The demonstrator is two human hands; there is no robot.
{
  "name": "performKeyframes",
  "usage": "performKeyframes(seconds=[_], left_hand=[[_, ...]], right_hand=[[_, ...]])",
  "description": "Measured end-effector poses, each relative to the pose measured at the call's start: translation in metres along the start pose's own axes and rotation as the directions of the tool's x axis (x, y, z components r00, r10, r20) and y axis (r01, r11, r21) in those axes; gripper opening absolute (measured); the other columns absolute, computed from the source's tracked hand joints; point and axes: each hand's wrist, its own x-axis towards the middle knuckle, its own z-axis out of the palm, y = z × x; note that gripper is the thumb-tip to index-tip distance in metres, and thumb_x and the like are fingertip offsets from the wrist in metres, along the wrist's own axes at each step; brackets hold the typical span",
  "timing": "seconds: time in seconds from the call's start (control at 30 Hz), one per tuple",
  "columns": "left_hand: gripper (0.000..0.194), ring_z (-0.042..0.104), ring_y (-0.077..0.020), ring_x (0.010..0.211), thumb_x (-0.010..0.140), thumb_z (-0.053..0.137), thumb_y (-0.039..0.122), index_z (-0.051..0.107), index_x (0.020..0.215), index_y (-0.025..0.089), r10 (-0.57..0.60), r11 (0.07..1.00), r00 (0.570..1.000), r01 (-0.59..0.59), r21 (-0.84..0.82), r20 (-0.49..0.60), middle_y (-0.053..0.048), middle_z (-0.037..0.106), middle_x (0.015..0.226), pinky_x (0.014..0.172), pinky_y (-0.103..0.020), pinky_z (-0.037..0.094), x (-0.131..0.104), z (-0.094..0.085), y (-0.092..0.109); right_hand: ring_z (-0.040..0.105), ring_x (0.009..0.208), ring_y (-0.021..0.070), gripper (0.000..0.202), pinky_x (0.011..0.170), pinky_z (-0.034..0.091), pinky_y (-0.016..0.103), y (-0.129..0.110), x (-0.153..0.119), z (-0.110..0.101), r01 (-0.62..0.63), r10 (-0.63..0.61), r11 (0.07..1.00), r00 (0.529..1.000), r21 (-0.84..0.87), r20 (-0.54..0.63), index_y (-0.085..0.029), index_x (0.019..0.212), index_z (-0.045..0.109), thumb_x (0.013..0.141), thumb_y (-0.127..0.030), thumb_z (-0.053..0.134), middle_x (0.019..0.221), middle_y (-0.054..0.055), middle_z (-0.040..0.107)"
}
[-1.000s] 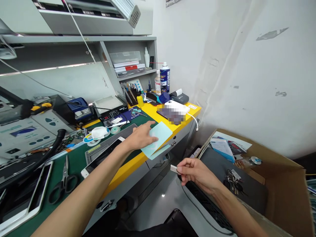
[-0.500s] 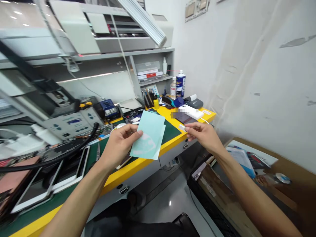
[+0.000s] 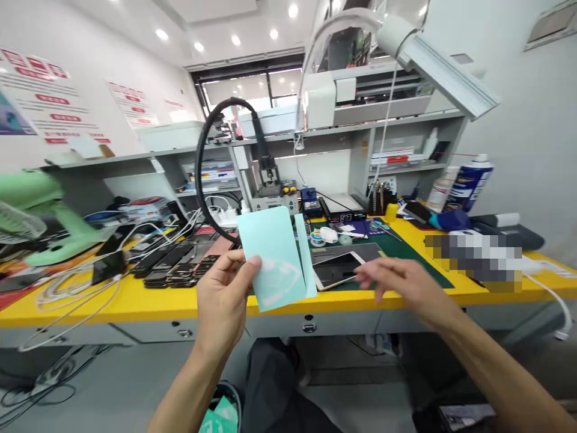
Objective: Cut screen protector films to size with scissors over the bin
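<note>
My left hand [image 3: 229,285] is closed on mint-green sheets [image 3: 273,240], pinching their left edge between thumb and fingers above the front of the workbench. A faint white rounded pattern shows on the front sheet, and a narrower strip stands out behind its right side. My right hand [image 3: 394,282], slightly blurred, is over the bench edge with its fingers loosely apart and nothing visible in them. Just left of its fingertips, a white-framed tablet [image 3: 336,270] lies on the green mat [image 3: 426,261], partly covered by the sheets.
Several phones [image 3: 169,264] and tangled white cables [image 3: 85,273] cover the bench's left part, near a green fan [image 3: 58,210]. A blue spray can [image 3: 469,183] stands at the right. A white plug [image 3: 562,334] hangs over the right edge. Below, a bin [image 3: 232,391] holds green sheets.
The view has swung left and up. The small white piece that was in my right hand is gone from it, and that hand has moved towards the tablet. My left hand keeps the sheets.
</note>
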Motion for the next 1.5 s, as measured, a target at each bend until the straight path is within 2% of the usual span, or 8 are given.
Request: performKeyframes(seconds=[0.07,0.2,0.53,0.63,0.73,0.83,1.17,1.5], left_hand=[[0.016,0.058,-0.0142,0.070,0.077,0.081,0.030,0.070,0.083,0.020,0.017,1.000,1.000,-0.017,0.010,-0.021,-0.001,0.069,0.084,0.059,-0.023,0.046,-0.008,-0.011,0.003],[0.017,0.060,-0.0129,0.071,0.079,0.081,0.031,0.072,0.090,0.021,0.036,0.999,0.994,-0.033,0.036,-0.107,0.000,0.071,0.085,0.060,-0.021,0.048,-0.024,-0.039,0.015],[0.019,0.064,-0.0150,0.074,0.079,0.081,0.031,0.072,0.093,0.022,0.063,0.996,0.945,-0.040,0.080,-0.321,-0.002,0.075,0.091,0.064,-0.024,0.051,-0.061,-0.129,0.040],[0.022,0.066,-0.0184,0.073,0.078,0.082,0.034,0.075,0.091,0.018,-0.112,0.974,0.968,0.152,0.170,-0.224,-0.006,0.076,0.088,0.064,-0.027,0.052,-0.072,-0.158,0.045],[0.029,0.065,-0.0196,0.063,0.079,0.080,0.039,0.076,0.077,0.011,-0.314,0.911,0.938,0.342,0.232,-0.149,-0.009,0.074,0.070,0.061,-0.029,0.052,-0.081,-0.183,0.045],[0.031,0.066,-0.0198,0.062,0.079,0.080,0.041,0.077,0.074,0.010,-0.312,0.915,0.923,0.355,0.190,-0.224,-0.010,0.075,0.069,0.063,-0.030,0.055,-0.091,-0.204,0.039],[0.029,0.069,-0.0210,0.059,0.075,0.084,0.039,0.079,0.074,0.011,-0.331,0.911,0.856,0.400,0.103,-0.397,-0.011,0.077,0.071,0.060,-0.032,0.059,-0.119,-0.237,0.020],[0.026,0.069,-0.0224,0.065,0.077,0.082,0.035,0.079,0.075,0.010,-0.298,0.930,0.810,0.365,0.036,-0.504,-0.010,0.075,0.073,0.061,-0.034,0.060,-0.138,-0.247,0.009]], right_hand=[[0.067,0.062,0.0208,0.042,0.054,0.055,0.031,-0.032,-0.002,0.042,-0.064,-0.006,0.971,0.957,0.231,0.290,-0.017,0.096,0.074,0.087,-0.057,0.064,0.084,0.010,0.074],[0.061,0.050,0.0153,0.037,0.048,0.051,0.025,-0.069,0.006,0.104,-0.149,-0.038,0.943,0.841,0.298,0.539,-0.015,0.071,0.068,0.084,-0.050,0.070,0.062,0.005,0.067],[0.061,0.046,0.0138,0.037,0.047,0.048,0.023,-0.093,0.022,0.203,-0.069,-0.164,0.952,0.705,0.297,0.690,-0.014,0.068,0.069,0.085,-0.047,0.070,0.055,0.003,0.066],[0.061,0.045,0.0142,0.038,0.047,0.048,0.023,-0.100,0.028,0.231,-0.051,-0.191,0.955,0.647,0.292,0.739,-0.014,0.067,0.069,0.084,-0.048,0.072,0.055,0.004,0.067],[0.064,0.047,0.0156,0.039,0.049,0.050,0.024,-0.104,0.036,0.259,-0.025,-0.234,0.953,0.574,0.302,0.785,-0.012,0.067,0.071,0.082,-0.048,0.074,0.056,0.005,0.068],[0.063,0.047,0.0152,0.042,0.050,0.051,0.024,-0.105,0.041,0.284,-0.055,-0.242,0.947,0.529,0.317,0.813,-0.011,0.067,0.073,0.080,-0.050,0.076,0.057,0.005,0.068],[0.063,0.049,0.0148,0.040,0.050,0.052,0.025,-0.083,0.039,0.342,-0.246,-0.191,0.919,0.411,0.310,0.892,-0.009,0.070,0.076,0.076,-0.049,0.081,0.058,0.006,0.068],[0.064,0.051,0.0160,0.038,0.052,0.053,0.028,-0.071,0.023,0.372,-0.406,-0.149,0.849,0.428,0.338,0.891,-0.009,0.071,0.078,0.078,-0.047,0.081,0.059,0.008,0.069]])
